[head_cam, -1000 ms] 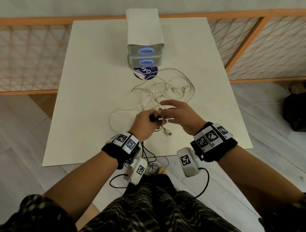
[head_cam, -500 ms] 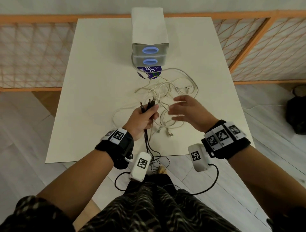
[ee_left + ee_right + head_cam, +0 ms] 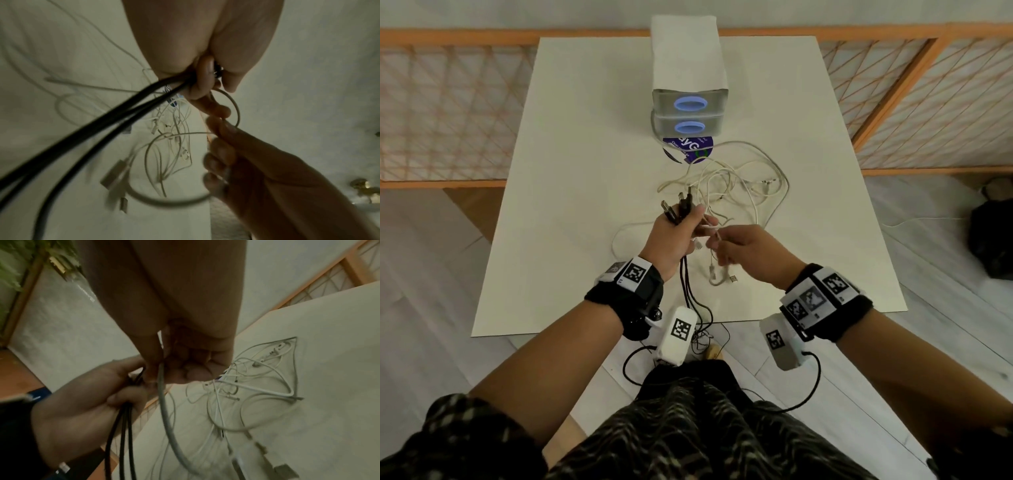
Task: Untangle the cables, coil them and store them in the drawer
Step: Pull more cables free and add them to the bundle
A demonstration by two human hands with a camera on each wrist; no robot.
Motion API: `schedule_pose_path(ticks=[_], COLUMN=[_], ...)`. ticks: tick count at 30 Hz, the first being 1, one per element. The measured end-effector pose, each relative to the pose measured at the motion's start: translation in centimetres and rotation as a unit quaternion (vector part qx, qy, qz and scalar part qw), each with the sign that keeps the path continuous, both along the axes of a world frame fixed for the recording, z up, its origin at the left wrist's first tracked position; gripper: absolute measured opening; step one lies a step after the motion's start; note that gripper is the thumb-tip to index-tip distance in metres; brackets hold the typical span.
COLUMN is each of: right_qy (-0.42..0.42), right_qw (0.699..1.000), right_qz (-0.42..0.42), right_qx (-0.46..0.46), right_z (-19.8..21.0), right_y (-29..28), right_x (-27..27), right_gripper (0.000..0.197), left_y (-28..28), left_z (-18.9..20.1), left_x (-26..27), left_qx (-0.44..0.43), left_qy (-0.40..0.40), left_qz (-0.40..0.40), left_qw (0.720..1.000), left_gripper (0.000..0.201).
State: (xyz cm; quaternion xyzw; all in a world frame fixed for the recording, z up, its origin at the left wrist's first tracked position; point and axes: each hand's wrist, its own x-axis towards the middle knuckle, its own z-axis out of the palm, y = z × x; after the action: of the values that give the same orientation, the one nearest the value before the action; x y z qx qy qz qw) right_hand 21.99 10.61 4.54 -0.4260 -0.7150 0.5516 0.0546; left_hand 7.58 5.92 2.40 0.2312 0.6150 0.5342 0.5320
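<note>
Black cables, limp and light, sit clamped in the left hand near their plugs, while the right hand pinches a springy white cable mid-length.

White rectangular table at frame centre. Orange wooden lattice railing spans upper left and upper right. Pale plank floor surrounds. Dark object, possibly a bag, at right edge. Lighting dim.
</note>
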Motion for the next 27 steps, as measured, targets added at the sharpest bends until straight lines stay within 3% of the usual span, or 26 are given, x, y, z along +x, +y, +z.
schedule_pose_path(ticks=[3,7,9,12,15,17,19,20,22,24,27], right_qy=[-0.041,-0.042,-0.001,0.105,0.147,0.144,0.113,0.092,0.049,0.036,0.025], right_qw=[0.998,0.969,0.952,0.946,0.953,0.958,0.965,0.968,0.974,0.979,0.992], right_qz=[-0.049,-0.241,-0.306,-0.298,-0.237,-0.193,-0.129,-0.093,-0.036,0.003,0.045], right_qx=[-0.011,-0.04,-0.017,0.068,0.119,0.153,0.2,0.214,0.22,0.202,0.116], right_z=[0.6,1.1,1.6,3.0,3.7,3.5,2.7,2.0,0.8,-0.1,-0.9], right_y=[1.6,4.0,4.4,3.1,1.3,0.3,-0.6,-1.0,-1.6,-2.0,-2.3], right_x=[1.7,5.1,6.1,5.7,3.8,2.6,1.8,1.6,1.2,1.3,2.1], right_gripper=[0.018,0.02,0.023,0.019,0.015,0.015,0.015,0.015,0.016,0.019,0.03], left_y=[-0.6,-1.6,-1.6,-1.2,-0.9,-0.4,0.0,0.2,0.4,0.6,0.3], left_z=[-0.5,-1.6,-1.7,-1.3,0.0,0.8,2.2,2.8,3.9,4.3,3.9], left_x=[-1.3,-3.8,-4.1,-3.4,-1.6,-0.5,0.5,0.8,1.1,1.1,1.4], left_qx=[0.009,-0.025,-0.014,0.007,0.015,0.018,0.013,0.018,0.042,0.058,0.064], left_qy=[0.08,0.131,0.163,0.285,0.352,0.289,0.106,0.009,-0.11,-0.154,-0.111], left_qz=[0.001,0.016,0.05,0.114,0.095,0.062,0.02,0.001,-0.009,0.008,-0.002], left_qw=[0.997,0.991,0.985,0.952,0.931,0.955,0.994,1.0,0.993,0.986,0.992], left_gripper=[0.014,0.033,0.036,0.027,0.025,0.026,0.028,0.03,0.036,0.037,0.03])
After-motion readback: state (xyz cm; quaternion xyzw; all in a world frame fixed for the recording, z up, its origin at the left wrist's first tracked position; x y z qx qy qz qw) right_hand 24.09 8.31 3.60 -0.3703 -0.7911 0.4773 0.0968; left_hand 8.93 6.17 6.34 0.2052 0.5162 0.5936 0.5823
